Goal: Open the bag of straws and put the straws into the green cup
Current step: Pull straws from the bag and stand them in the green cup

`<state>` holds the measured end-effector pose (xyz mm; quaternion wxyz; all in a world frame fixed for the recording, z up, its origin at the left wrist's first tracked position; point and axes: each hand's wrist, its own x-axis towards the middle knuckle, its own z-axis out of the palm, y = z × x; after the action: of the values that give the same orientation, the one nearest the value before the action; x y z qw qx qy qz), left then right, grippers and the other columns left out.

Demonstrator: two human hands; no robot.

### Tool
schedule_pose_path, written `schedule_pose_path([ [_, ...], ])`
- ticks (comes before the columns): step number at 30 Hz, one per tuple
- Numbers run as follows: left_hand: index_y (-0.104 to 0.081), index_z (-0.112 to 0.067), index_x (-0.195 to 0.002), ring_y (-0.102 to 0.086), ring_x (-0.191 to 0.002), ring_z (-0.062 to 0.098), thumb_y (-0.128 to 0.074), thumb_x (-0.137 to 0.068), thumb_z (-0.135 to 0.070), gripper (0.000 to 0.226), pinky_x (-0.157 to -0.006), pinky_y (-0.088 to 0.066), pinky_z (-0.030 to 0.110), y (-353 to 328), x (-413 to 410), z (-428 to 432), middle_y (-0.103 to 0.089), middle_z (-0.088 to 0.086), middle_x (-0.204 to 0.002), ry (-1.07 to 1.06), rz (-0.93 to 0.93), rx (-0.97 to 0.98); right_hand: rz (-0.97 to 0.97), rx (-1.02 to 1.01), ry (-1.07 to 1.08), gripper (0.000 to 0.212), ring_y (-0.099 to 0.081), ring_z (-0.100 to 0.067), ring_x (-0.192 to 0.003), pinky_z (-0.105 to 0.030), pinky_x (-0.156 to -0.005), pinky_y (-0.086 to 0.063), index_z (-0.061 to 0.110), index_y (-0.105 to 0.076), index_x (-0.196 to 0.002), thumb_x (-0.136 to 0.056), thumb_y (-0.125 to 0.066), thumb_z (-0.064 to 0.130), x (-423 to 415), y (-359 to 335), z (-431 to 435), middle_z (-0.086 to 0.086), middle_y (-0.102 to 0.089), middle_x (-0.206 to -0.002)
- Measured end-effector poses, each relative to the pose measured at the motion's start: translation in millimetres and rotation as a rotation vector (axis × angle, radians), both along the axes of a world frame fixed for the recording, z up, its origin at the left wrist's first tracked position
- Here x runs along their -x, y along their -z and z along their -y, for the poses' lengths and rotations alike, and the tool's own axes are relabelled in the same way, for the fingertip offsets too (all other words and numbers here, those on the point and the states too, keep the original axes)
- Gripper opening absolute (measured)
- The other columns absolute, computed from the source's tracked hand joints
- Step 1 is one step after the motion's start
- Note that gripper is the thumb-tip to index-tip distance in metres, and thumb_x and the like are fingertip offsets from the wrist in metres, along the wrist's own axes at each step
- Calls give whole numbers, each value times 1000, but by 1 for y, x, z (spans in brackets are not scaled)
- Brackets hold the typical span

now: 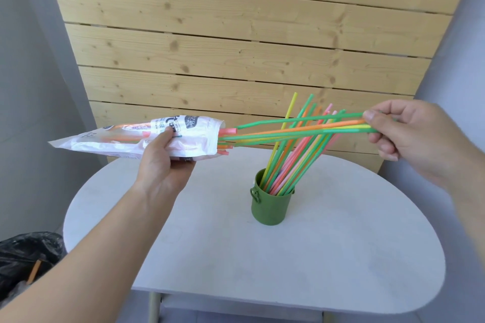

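Above the white tabletop (pixel 328 257), both hands worked in mid-air w/ plenty of bare surface around the green cup (pixel 270 206), which stood near centre, well clear of the rounded edges. Left hand (pixel 164 162) gripped the white straw bag (pixel 136 139) from below, thumb on top; bag lay roughly horizontal, long axis left-right, open mouth facing right. Right hand (pixel 404 136) had its fingers (pixel 383 147) pinched shut on a bundle of pulled straws (pixel 296 130), approx. horizontal, near ends still inside the bag mouth. Straws in the cup (pixel 296 149) leaned up and to the right, fanned out. Wood-slat wall (pixel 249 34) behind; black bin bag (pixel 29 257) at lower left, off the tabletop.
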<state>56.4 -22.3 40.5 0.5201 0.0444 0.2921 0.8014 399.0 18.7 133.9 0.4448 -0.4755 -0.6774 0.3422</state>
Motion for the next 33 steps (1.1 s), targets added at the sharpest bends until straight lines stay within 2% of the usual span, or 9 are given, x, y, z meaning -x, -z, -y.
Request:
schedule_pose_path([
  [5, -69, -11, -105, -78, -100, 21, -62, -101, -10, 7, -101, -57, 46, 2, -7, 0, -81, 4, -95, 23, -26, 11, 125, -26, 32, 16, -42, -13, -41, -22, -39, -37, 15, -69, -85, -97, -63, 22, -32, -5, -3, -3, -61, -58],
  [7, -68, -11, -106, -77, -103, 21, -62, -101, -10, 8, -101, -57, 46, 3, -10, 0, -81, 4, -98, 29, -38, 14, 151, -33, 34, 17, -42, -14, -41, -22, -37, -38, 16, -71, -82, -96, -64, 23, -42, -7, -3, -2, -62, -54],
  [12, -67, -10, -110, -75, -110, 23, -61, -102, -9, 10, -102, -56, 48, 5, -13, -2, -75, 7, -123, 39, -40, 2, 168, -46, 40, 12, -41, -13, -36, -19, -36, -36, 24, -73, -81, -91, -68, 29, -59, -11, 0, -4, -63, -53],
  [21, -68, -9, -109, -77, -106, 23, -61, -101, -9, 10, -103, -55, 48, 6, -18, -4, -78, 6, -115, 56, -29, 19, 311, 11, 76, 18, -41, -17, -39, -22, -37, -37, 31, -73, -79, -94, -66, 26, -62, -10, 1, 0, -64, -53],
  [24, -68, -9, -108, -77, -104, 22, -61, -101, -9, 9, -102, -56, 47, 5, -18, -3, -80, 5, -107, 55, -29, 20, 343, 20, 74, 17, -42, -16, -38, -22, -39, -36, 29, -72, -78, -93, -66, 27, -57, -10, 0, 0, -63, -52],
  [27, -68, -9, -106, -78, -102, 22, -61, -101, -8, 8, -101, -57, 47, 4, -19, -2, -81, 5, -100, 52, -33, 28, 369, 19, 78, 18, -41, -13, -36, -20, -37, -36, 19, -71, -77, -93, -67, 27, -50, -12, -2, 2, -61, -50],
  [33, -67, -9, -108, -76, -109, 24, -61, -102, -8, 9, -104, -55, 48, 5, -18, -1, -77, 7, -117, 54, -45, 26, 437, 21, 56, 20, -41, -11, -37, -21, -39, -37, 16, -72, -76, -90, -70, 30, -25, -25, -5, -6, -62, -58],
])
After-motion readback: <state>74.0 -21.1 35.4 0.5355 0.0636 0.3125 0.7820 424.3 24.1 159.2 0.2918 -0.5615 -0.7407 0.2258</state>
